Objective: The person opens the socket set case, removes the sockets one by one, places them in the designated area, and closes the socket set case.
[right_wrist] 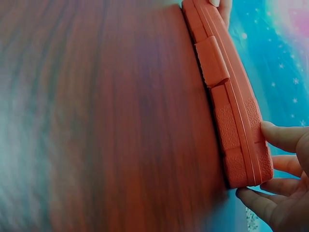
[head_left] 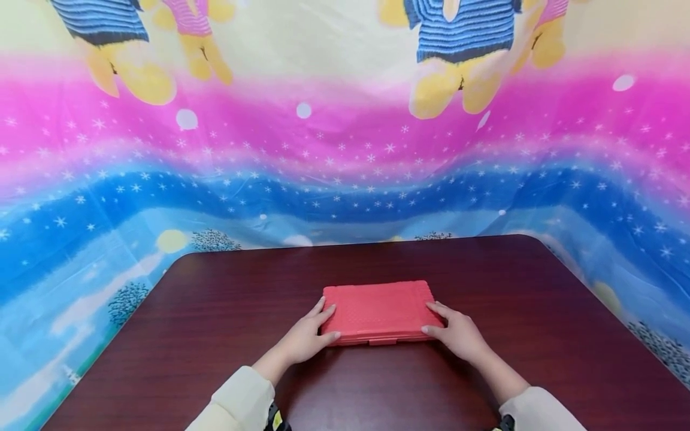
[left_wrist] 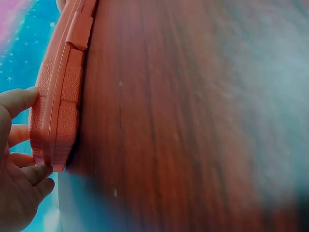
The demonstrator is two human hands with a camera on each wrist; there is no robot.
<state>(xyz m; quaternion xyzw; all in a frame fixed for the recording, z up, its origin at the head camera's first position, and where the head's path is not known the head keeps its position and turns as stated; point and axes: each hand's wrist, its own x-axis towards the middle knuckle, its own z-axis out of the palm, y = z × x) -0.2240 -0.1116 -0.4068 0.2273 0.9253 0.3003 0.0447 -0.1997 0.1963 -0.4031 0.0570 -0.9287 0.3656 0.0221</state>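
A flat red plastic case lies closed on the table, with a textured lid. On its front edge, facing the person, is a small latch. My left hand grips the left end, thumb at the front corner and fingers along the side. At the opposite end my right hand holds the case the same way. The left wrist view shows the left hand with fingertips at the case's end and underside corner. In the right wrist view the right hand has its thumb on the lid's edge. The contents are hidden.
The dark reddish-brown wooden table has rounded far corners. Behind it and along both sides hangs a colourful printed cloth with snowflakes and cartoon figures. Light sleeves cover the forearms, with dark wrist straps near the bottom edge.
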